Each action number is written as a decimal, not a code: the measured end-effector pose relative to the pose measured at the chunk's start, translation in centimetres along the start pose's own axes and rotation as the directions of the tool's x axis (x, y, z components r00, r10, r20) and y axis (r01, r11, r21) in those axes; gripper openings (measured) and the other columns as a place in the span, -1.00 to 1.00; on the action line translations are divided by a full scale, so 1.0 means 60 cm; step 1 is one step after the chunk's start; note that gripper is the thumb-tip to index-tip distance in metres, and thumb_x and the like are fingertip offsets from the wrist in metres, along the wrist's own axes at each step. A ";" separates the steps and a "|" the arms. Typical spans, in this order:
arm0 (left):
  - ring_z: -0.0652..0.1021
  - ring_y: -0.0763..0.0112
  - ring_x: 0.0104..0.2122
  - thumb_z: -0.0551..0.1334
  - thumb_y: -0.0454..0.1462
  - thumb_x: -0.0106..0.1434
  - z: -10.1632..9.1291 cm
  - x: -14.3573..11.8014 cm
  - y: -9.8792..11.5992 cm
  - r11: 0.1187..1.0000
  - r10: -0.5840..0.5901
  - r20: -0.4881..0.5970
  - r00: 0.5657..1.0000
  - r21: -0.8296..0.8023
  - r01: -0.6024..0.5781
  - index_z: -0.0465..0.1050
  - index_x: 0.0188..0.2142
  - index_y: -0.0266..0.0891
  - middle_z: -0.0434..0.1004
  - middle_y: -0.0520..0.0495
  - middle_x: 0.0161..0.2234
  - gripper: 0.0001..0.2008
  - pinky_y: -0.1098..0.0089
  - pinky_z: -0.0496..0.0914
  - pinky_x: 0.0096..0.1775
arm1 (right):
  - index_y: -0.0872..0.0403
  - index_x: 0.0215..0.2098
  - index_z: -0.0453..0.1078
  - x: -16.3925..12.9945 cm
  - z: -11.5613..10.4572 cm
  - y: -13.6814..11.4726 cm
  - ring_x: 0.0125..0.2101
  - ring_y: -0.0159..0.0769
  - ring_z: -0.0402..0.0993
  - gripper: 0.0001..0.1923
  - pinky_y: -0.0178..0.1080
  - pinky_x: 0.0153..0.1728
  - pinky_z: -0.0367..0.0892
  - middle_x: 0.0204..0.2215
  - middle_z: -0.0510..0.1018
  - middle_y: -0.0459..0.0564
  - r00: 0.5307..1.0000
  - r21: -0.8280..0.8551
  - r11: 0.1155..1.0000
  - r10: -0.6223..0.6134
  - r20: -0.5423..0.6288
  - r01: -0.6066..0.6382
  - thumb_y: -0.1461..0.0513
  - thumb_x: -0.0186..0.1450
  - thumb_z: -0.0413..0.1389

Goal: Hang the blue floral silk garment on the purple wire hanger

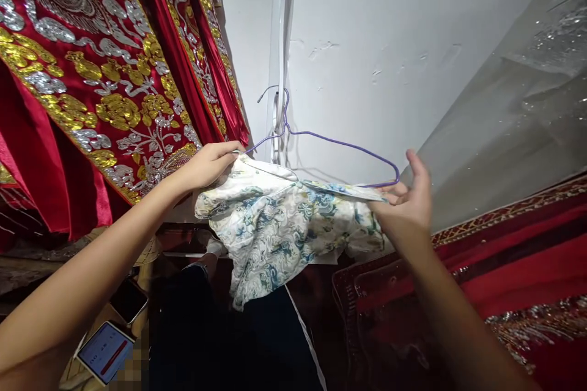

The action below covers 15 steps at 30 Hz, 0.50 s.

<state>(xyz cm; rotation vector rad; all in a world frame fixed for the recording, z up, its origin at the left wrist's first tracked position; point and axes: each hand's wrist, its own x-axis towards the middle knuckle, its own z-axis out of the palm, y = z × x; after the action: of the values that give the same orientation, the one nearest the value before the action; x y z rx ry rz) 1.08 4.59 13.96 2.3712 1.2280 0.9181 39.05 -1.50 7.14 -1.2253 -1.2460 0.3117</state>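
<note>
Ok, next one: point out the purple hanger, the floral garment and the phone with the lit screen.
Purple hanger (338,141): head view, on its sloping shoulder wire.
Floral garment (279,235): head view, middle of its patterned body.
Lit phone (105,350): head view, on its screen.

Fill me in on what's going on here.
A person's left hand grips one upper side of a white floral-print top. The right hand, thumb raised, is at the other upper side. A purple hanger stands up behind the top's upper edge, and its right end shows outside the cloth. Red sequined cloth hangs at the left.
</note>
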 end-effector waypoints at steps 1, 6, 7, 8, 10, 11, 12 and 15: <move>0.40 0.38 -0.41 0.03 -0.21 0.35 0.000 0.004 -0.005 1.000 -0.004 0.003 1.000 -0.023 0.004 0.45 -0.31 -0.21 0.42 0.02 -0.42 -0.75 0.40 0.28 -0.29 | -0.01 0.40 0.16 0.007 -0.013 -0.007 -0.49 -0.33 0.41 -0.03 -0.23 -0.40 0.34 -0.41 0.49 -0.06 1.000 -0.041 0.999 0.011 0.018 -0.011 0.30 0.03 0.30; 0.48 0.28 -0.24 0.06 -0.24 0.26 -0.010 0.029 -0.033 0.999 -0.029 -0.119 0.992 -0.017 0.027 0.44 -0.43 -0.23 0.49 -0.09 -0.27 -0.76 0.34 0.34 -0.14 | 0.08 -0.20 0.67 0.039 -0.068 -0.049 -0.49 -0.28 0.42 -0.63 -0.26 -0.53 0.23 -0.38 0.62 0.11 0.917 -0.260 0.959 0.202 0.345 -0.113 0.13 0.02 0.39; 0.48 0.25 -0.21 0.08 -0.24 0.24 -0.015 0.034 -0.037 0.999 -0.045 -0.178 0.983 0.006 0.047 0.45 -0.43 -0.23 0.50 -0.11 -0.23 -0.78 0.33 0.35 -0.11 | 0.09 -0.33 0.66 0.046 -0.072 -0.058 -0.48 -0.26 0.44 -0.73 -0.26 -0.53 0.23 -0.41 0.62 0.11 0.884 -0.275 0.958 0.199 0.422 -0.084 0.11 0.05 0.38; 0.49 0.25 -0.21 0.13 -0.22 0.23 -0.020 0.038 -0.039 0.996 -0.074 -0.237 0.969 0.022 0.081 0.46 -0.41 -0.23 0.50 -0.11 -0.22 -0.82 0.32 0.36 -0.12 | 0.10 -0.44 0.63 0.054 -0.072 -0.066 -0.47 -0.26 0.45 -0.77 -0.27 -0.52 0.24 -0.46 0.61 0.10 0.848 -0.263 0.964 0.176 0.499 -0.046 0.09 0.08 0.36; 0.46 0.32 -0.34 0.26 -0.18 0.17 -0.026 0.048 -0.038 0.983 -0.174 -0.336 0.926 -0.007 0.182 0.43 -0.37 -0.21 0.48 -0.07 -0.32 -0.85 0.34 0.37 -0.25 | 0.11 -0.52 0.57 0.067 -0.058 -0.081 -0.48 -0.26 0.46 -0.70 -0.27 -0.50 0.27 -0.53 0.57 0.05 0.759 -0.160 0.986 0.134 0.637 -0.040 0.03 0.13 0.33; 0.42 0.38 -0.44 0.33 -0.15 0.13 -0.025 0.051 -0.035 0.968 -0.250 -0.345 0.905 -0.070 0.241 0.39 -0.36 -0.20 0.43 -0.02 -0.40 -0.80 0.37 0.33 -0.35 | 0.12 -0.52 0.56 0.070 -0.044 -0.087 -0.49 -0.26 0.47 -0.65 -0.26 -0.49 0.30 -0.54 0.56 0.04 0.728 -0.081 0.992 0.129 0.674 -0.100 -0.01 0.14 0.31; 0.37 0.44 -0.52 0.38 -0.12 0.09 -0.021 0.055 -0.031 0.939 -0.340 -0.308 0.889 -0.163 0.303 0.35 -0.36 -0.19 0.37 0.03 -0.47 -0.73 0.40 0.28 -0.44 | 0.13 -0.48 0.56 0.070 -0.028 -0.091 -0.48 -0.24 0.49 -0.60 -0.23 -0.47 0.33 -0.52 0.57 0.05 0.715 -0.004 0.983 0.137 0.685 -0.184 -0.06 0.16 0.29; 0.23 0.53 -0.68 0.39 -0.01 0.09 0.006 0.061 -0.016 0.799 -0.497 -0.020 0.867 -0.400 0.449 0.29 -0.43 -0.17 0.21 0.11 -0.61 -0.63 0.44 0.09 -0.59 | 0.16 -0.24 0.55 0.051 0.024 -0.090 -0.35 -0.16 0.56 -0.49 -0.13 -0.36 0.45 -0.34 0.61 0.08 0.838 0.174 0.946 0.147 0.525 -0.275 -0.13 0.32 0.12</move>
<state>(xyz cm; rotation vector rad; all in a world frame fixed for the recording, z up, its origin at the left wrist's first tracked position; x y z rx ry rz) 2.28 8.10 14.64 1.6117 1.4426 1.0274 36.79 -0.54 12.98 -1.1003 -1.4625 0.9787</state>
